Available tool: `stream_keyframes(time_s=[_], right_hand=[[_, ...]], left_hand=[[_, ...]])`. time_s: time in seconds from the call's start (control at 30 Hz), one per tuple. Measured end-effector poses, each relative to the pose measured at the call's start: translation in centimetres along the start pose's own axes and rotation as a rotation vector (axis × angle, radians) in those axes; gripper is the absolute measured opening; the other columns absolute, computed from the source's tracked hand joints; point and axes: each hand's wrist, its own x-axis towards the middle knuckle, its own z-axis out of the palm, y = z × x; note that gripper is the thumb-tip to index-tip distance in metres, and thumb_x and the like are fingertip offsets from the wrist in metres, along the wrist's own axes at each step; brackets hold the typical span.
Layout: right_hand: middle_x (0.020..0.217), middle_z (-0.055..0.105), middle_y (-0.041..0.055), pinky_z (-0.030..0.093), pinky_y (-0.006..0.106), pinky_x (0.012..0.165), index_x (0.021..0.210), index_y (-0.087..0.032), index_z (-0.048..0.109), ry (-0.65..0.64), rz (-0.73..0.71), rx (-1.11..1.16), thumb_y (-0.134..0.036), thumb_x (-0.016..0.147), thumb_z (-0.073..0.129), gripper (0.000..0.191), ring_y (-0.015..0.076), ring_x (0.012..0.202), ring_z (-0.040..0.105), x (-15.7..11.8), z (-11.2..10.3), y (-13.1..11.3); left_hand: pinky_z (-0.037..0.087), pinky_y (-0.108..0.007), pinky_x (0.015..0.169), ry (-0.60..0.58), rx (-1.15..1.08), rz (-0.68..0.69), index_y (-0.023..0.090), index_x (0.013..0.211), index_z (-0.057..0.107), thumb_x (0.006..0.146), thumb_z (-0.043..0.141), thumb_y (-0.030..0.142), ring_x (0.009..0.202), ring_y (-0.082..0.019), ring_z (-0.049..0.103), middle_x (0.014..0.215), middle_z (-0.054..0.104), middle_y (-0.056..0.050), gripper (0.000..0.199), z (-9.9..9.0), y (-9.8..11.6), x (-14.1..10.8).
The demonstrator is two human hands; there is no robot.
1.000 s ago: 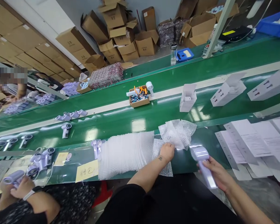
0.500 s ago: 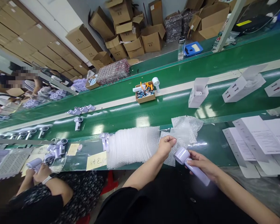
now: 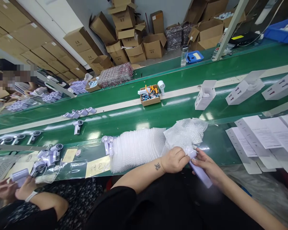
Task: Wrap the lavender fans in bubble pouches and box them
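Note:
Low in front of me, my right hand (image 3: 207, 166) grips the handle of a lavender handheld fan (image 3: 202, 176), which slants with its head up and to the left. Closed in a pinch, my left hand (image 3: 175, 160) is at the fan's head and holds a clear bubble wrap bag (image 3: 180, 135). Part of the head shows through the plastic between my hands; how far it sits inside I cannot tell. More bubble wrap lies loose just beyond. A thick row of bubble wrap bags (image 3: 136, 148) lies left of my left hand.
White printed boxes (image 3: 259, 140) lie at the right. Open white boxes (image 3: 205, 97) stand on the green conveyor (image 3: 124, 116), with a small carton (image 3: 150, 101) of parts. At the left a co-worker's hands (image 3: 25, 188) hold another fan. Two fans (image 3: 108, 145) lie beside the bags.
My left hand has moved right and down to the fan's head, bringing the bubble wrap bag over it. My right hand keeps its hold on the handle. The view has shifted slightly.

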Motion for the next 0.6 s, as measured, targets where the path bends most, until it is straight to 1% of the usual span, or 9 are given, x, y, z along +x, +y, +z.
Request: stream_keyframes(time_s=[0.1, 0.17, 0.2, 0.27, 0.33, 0.4, 0.47, 0.57, 0.6], right_hand=[[0.083, 0.056, -0.0021, 0.052, 0.026, 0.049, 0.114, -0.029, 0.047, -0.005, 0.006, -0.017, -0.029, 0.071, 0.072, 0.050, 0.0147, 0.066, 0.059, -0.2, 0.9, 0.1], [0.080, 0.056, -0.0033, 0.053, 0.027, 0.048, 0.110, -0.029, 0.048, 0.011, -0.014, 0.002, -0.028, 0.071, 0.072, 0.046, 0.0143, 0.063, 0.058, -0.5, 1.1, 0.0], [0.081, 0.056, -0.0033, 0.053, 0.028, 0.048, 0.109, -0.029, 0.048, 0.030, -0.030, 0.022, -0.028, 0.071, 0.072, 0.045, 0.0144, 0.063, 0.058, -0.6, 1.2, -0.1], [0.086, 0.057, -0.0030, 0.054, 0.030, 0.050, 0.106, -0.030, 0.048, 0.082, -0.068, 0.066, -0.027, 0.071, 0.072, 0.043, 0.0156, 0.066, 0.060, -1.1, 1.2, -0.2], [0.087, 0.058, -0.0028, 0.055, 0.031, 0.053, 0.104, -0.030, 0.048, 0.137, -0.093, 0.097, -0.027, 0.071, 0.072, 0.042, 0.0172, 0.071, 0.061, -1.4, 1.2, -0.1], [0.087, 0.059, -0.0032, 0.056, 0.031, 0.054, 0.101, -0.029, 0.048, 0.184, -0.111, 0.114, -0.027, 0.071, 0.072, 0.039, 0.0180, 0.073, 0.062, -1.7, 1.4, 0.0], [0.085, 0.059, -0.0032, 0.056, 0.030, 0.053, 0.098, -0.028, 0.048, 0.199, -0.122, 0.133, -0.028, 0.072, 0.072, 0.035, 0.0184, 0.074, 0.063, -1.8, 1.7, 0.2], [0.083, 0.061, -0.0024, 0.055, 0.029, 0.052, 0.094, -0.025, 0.049, 0.218, -0.120, 0.175, -0.028, 0.071, 0.072, 0.033, 0.0180, 0.071, 0.064, -1.8, 2.1, 0.2], [0.081, 0.062, -0.0020, 0.055, 0.028, 0.052, 0.092, -0.025, 0.049, 0.229, -0.107, 0.196, -0.027, 0.070, 0.073, 0.033, 0.0174, 0.067, 0.064, -1.8, 2.2, 0.3]], left_hand=[[0.040, -0.030, 0.061, 0.217, 0.034, -0.124, 0.013, 0.082, 0.059, 0.086, 0.035, 0.014, 0.067, -0.018, 0.044, 0.065, 0.045, -0.004, 0.024, 0.3, -0.1, 0.2], [0.040, -0.030, 0.060, 0.318, 0.048, -0.133, 0.013, 0.080, 0.058, 0.086, 0.037, 0.015, 0.068, -0.017, 0.044, 0.065, 0.044, -0.004, 0.022, 0.4, 0.0, 0.2], [0.040, -0.030, 0.060, 0.318, 0.052, -0.076, 0.014, 0.080, 0.058, 0.086, 0.039, 0.015, 0.067, -0.017, 0.044, 0.065, 0.044, -0.003, 0.020, 0.3, 0.1, 0.0], [0.040, -0.030, 0.060, 0.255, 0.061, 0.060, 0.014, 0.082, 0.058, 0.087, 0.041, 0.015, 0.065, -0.016, 0.043, 0.064, 0.044, -0.002, 0.018, 0.1, 0.0, -0.8], [0.040, -0.029, 0.059, 0.195, 0.071, 0.088, 0.014, 0.085, 0.058, 0.088, 0.041, 0.015, 0.064, -0.015, 0.043, 0.064, 0.044, -0.002, 0.018, -0.1, -0.3, -1.6], [0.040, -0.029, 0.060, 0.185, 0.088, -0.001, 0.013, 0.089, 0.058, 0.088, 0.039, 0.013, 0.065, -0.016, 0.044, 0.066, 0.046, -0.003, 0.019, 0.2, -0.8, -2.0], [0.041, -0.030, 0.063, 0.198, 0.096, -0.135, 0.013, 0.091, 0.058, 0.087, 0.039, 0.013, 0.068, -0.017, 0.046, 0.068, 0.047, -0.004, 0.019, 0.9, -1.4, -1.8], [0.043, -0.030, 0.067, 0.249, 0.023, -0.361, 0.014, 0.087, 0.056, 0.085, 0.042, 0.014, 0.074, -0.018, 0.049, 0.072, 0.051, -0.005, 0.015, 2.2, -1.9, -1.2], [0.044, -0.029, 0.068, 0.263, -0.019, -0.408, 0.015, 0.084, 0.055, 0.084, 0.042, 0.014, 0.074, -0.017, 0.050, 0.073, 0.052, -0.005, 0.014, 2.6, -1.9, -1.2]])
